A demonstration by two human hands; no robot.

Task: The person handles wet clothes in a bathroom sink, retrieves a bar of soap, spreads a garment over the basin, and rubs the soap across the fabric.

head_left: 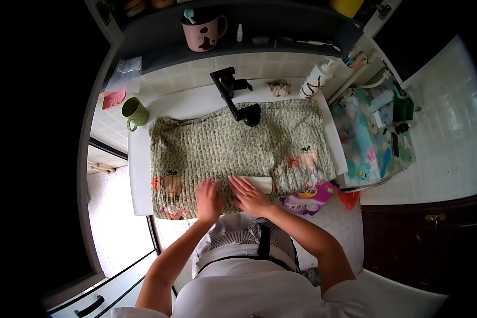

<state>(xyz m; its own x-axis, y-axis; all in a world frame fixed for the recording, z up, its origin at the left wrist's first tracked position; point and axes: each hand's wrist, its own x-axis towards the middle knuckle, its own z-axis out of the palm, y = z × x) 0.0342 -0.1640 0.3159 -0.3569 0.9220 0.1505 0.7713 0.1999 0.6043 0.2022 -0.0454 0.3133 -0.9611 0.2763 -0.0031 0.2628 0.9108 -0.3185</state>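
- Two bare hands rest palm-down at the near edge of a quilted cloth (212, 143), which is spread over a white washbasin (140, 185).
- The left hand (209, 201) lies on the cloth just left of its near middle, fingers a little spread and pointing away from the body, with nothing visible in its grip.
- The right hand (249, 197) lies just beside it, a narrow gap between the two; its fingers are extended, held close together and angled toward the left.
- Right by those fingers, a smooth white oblong piece (260, 184) lies on the cloth, its left end partly hidden by the hand; whether the hand presses on it I cannot tell.
- Most of the cloth reaches beyond the fingertips and out to both sides, rumpled at the far left corner, with printed figures near its left and right ends.
- Over its far part hangs the spout of a black faucet (228, 93).
- Behind the cloth are a scrunchie (279, 88) and a white pump bottle (316, 80); a green mug (135, 112) stands beyond its left corner.
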